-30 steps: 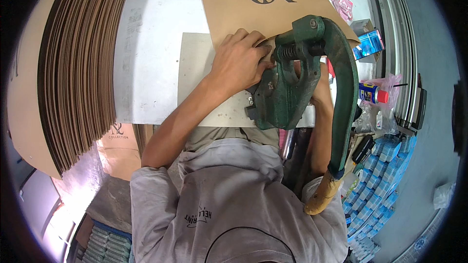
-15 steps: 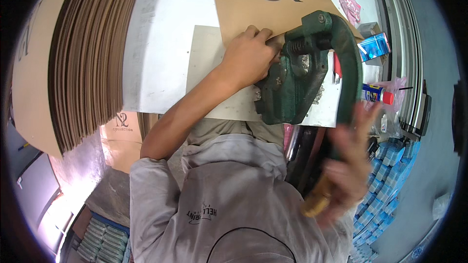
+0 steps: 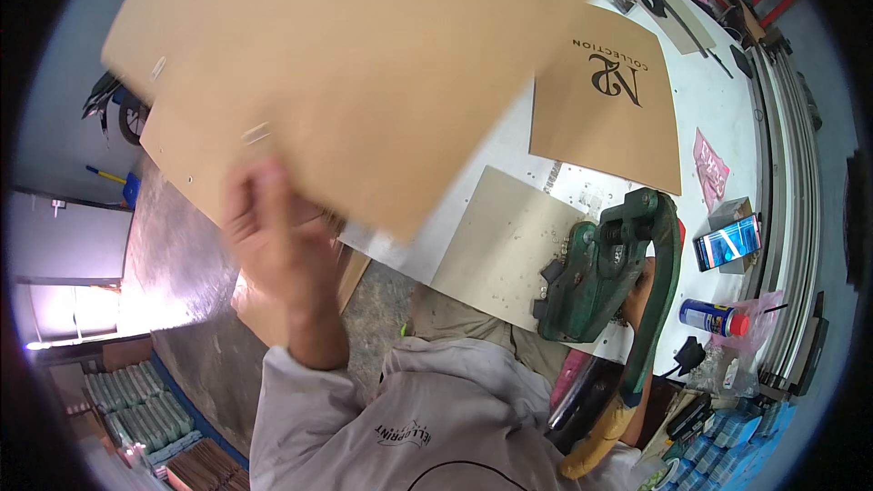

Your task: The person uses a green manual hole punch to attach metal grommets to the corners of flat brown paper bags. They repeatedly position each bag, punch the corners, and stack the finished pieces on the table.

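“Gripping a large brown cardboard sheet (image 3: 391,55), the left hand (image 3: 291,250) looks closed on its lower part, just below a pale slot (image 3: 257,134); motion blur hides the exact finger contact.”

“Where does that sheet sit in the head view?”

“Upper left, lifted and tilted, hiding part of the white table (image 3: 709,100). Its breadth probably explains the hold: fingers near one edge leave most of the face unobstructed.”

“And the right hand (image 3: 640,287)?”

“Mostly hidden behind the green hand-lever press (image 3: 582,295). Skin shows between body and lever, but I cannot tell whether those fingers are open or closed.”

“Why is the press at the table's near edge?”

“Likely so the lever can overhang: its yellow handle (image 3: 596,445) reaches past the table. Beside the press lies a flat beige board (image 3: 496,236), perhaps protecting the tabletop.”

“What lies beyond?”

“One printed brown card (image 3: 605,136), flat, dark lettering up. Rightward are a pink wrapper (image 3: 711,168), a blue box (image 3: 727,243) and a red-capped blue spray can (image 3: 709,316), presumably kept aside for working room.”
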`<state>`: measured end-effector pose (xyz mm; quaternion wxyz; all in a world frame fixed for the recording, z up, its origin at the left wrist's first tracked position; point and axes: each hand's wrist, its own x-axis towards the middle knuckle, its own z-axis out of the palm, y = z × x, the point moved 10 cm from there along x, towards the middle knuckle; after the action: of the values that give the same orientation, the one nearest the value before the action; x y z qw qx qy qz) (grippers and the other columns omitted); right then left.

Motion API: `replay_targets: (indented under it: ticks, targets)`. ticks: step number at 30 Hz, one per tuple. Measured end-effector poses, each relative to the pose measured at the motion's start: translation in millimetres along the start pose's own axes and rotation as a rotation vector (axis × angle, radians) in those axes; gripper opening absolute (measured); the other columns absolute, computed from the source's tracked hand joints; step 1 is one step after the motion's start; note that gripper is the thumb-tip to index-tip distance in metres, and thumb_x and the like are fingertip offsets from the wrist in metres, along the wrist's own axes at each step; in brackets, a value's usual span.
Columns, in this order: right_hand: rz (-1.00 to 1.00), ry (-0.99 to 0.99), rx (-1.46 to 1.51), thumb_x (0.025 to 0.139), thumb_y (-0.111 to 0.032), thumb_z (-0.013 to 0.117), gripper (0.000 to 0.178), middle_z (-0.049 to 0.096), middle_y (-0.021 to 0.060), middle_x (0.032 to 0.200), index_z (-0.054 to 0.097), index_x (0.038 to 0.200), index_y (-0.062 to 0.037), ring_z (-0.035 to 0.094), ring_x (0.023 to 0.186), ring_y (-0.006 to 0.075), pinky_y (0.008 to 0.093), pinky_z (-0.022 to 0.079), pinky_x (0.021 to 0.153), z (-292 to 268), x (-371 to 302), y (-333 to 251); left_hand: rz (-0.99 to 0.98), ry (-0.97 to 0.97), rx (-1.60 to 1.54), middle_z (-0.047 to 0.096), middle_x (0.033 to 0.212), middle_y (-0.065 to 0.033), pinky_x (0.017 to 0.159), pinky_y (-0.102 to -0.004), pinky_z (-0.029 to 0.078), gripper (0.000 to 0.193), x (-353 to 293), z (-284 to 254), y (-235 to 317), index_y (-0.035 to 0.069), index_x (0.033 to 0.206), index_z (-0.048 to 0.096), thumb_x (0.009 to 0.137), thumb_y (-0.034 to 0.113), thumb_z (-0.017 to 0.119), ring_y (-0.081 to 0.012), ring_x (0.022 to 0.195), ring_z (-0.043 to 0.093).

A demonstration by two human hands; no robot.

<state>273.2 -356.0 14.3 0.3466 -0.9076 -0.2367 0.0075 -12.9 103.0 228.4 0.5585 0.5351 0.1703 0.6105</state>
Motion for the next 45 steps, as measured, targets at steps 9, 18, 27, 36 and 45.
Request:
replay_targets:
  ticks: [9, 18, 27, 36, 45]
  targets:
    - [0.112, 0.075, 0.201, 0.101, -0.024, 0.063, 0.028, 0.069, 0.0118, 0.08, 0.067, 0.101, 0.0041, 0.063, 0.069, 0.0191, 0.0367, 0.049, 0.061, -1, 7, 9, -0.149, 0.006, 0.049, 0.073, 0.103, -0.0134, 0.074, -0.0238, 0.059, 0.016, 69, -150, 17, -0.004, 0.115, 0.063, 0.104, 0.008, 0.063, -0.015, 0.089, 0.072]
    - [0.189, -0.012, 0.383, 0.099, -0.017, 0.067, 0.019, 0.067, 0.0037, 0.087, 0.068, 0.104, 0.0014, 0.059, 0.078, 0.0125, 0.0329, 0.048, 0.068, 14, 13, 44, -0.29, -0.044, 0.211, 0.072, 0.107, -0.0117, 0.07, -0.0241, 0.058, 0.02, 81, -201, -4, -0.001, 0.117, 0.061, 0.103, 0.012, 0.065, -0.0152, 0.09, 0.072]
    - [0.18, -0.101, 0.344, 0.094, -0.013, 0.078, 0.022, 0.07, 0.0046, 0.101, 0.071, 0.112, -0.0035, 0.066, 0.091, 0.0126, 0.0326, 0.054, 0.079, 28, 21, 11, 0.587, 0.06, 0.445, 0.051, 0.081, -0.0084, 0.06, -0.0288, 0.039, 0.023, -43, -74, 50, -0.006, 0.105, 0.05, 0.094, 0.003, 0.067, -0.0174, 0.068, 0.047]
    - [0.093, -0.101, 0.397, 0.093, -0.008, 0.076, 0.022, 0.071, 0.0049, 0.102, 0.07, 0.113, -0.0011, 0.067, 0.091, 0.0131, 0.0307, 0.057, 0.079, 32, 24, -23, 0.177, -0.834, 0.445, 0.07, 0.094, -0.0123, 0.069, -0.0374, 0.056, 0.024, -124, 191, -168, 0.004, 0.109, 0.068, 0.087, 0.011, 0.077, -0.0261, 0.084, 0.069]
    - [0.014, -0.152, 0.449, 0.093, -0.004, 0.074, 0.023, 0.071, 0.0059, 0.104, 0.07, 0.115, 0.001, 0.068, 0.092, 0.0139, 0.0291, 0.059, 0.08, 46, 22, -57, 0.461, -1.415, 0.86, 0.049, 0.156, -0.0198, 0.121, -0.0573, 0.033, 0.066, -179, 291, -301, 0.007, 0.147, 0.053, 0.099, 0.05, 0.063, -0.0434, 0.146, 0.041]
